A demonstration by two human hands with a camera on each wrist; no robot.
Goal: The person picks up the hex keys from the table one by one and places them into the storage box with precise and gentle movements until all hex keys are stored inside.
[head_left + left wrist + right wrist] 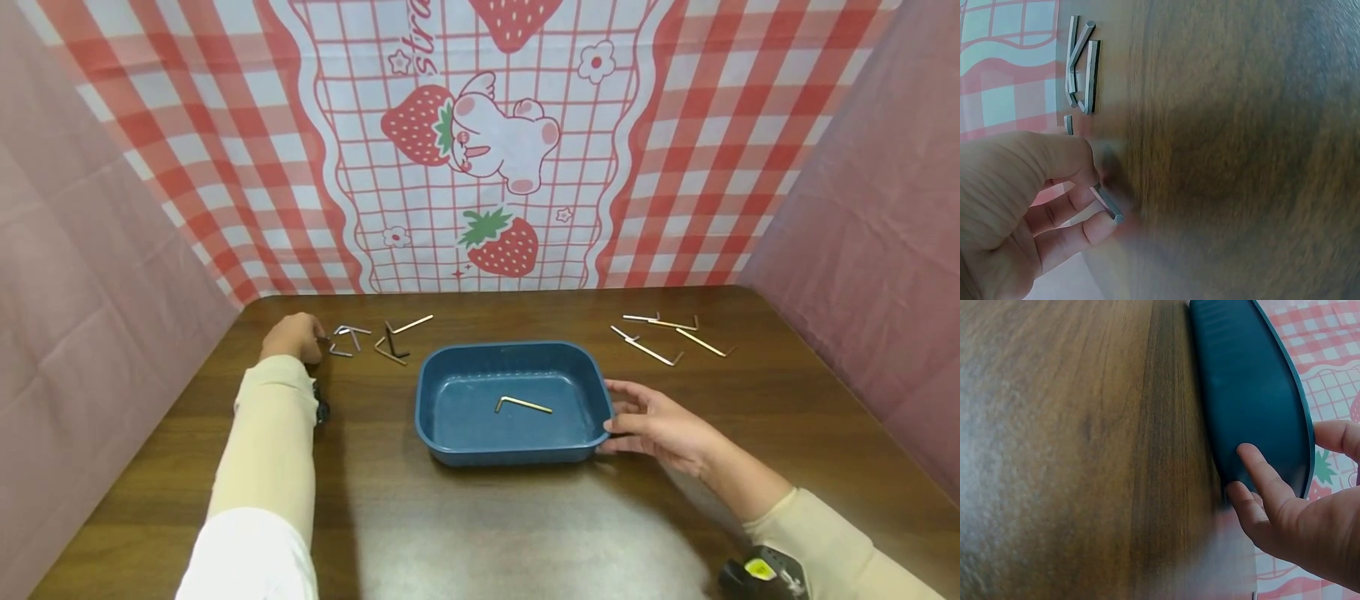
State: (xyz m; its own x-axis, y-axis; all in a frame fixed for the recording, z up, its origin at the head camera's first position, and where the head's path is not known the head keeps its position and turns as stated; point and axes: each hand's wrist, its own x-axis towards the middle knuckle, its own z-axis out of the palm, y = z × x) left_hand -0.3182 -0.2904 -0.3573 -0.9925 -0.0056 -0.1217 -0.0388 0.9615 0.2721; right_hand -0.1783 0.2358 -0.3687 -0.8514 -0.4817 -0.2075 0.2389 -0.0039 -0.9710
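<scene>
The left sleeve [273,450] lay nearest; a small bent key [1107,205] sat at the fingertips of the left hand [292,336], far left over the table [450,533].
Thumb and finger pinched the key, its shaft slanting between them; the tray [510,457], long axis left to right, lay rightward and nearer. The right hand [660,429] gripped its right end.

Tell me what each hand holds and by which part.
Left hand: a metal hex key, pinched; which part can't be told. Right hand: a blue tray, by its right end, at the rim.
</scene>
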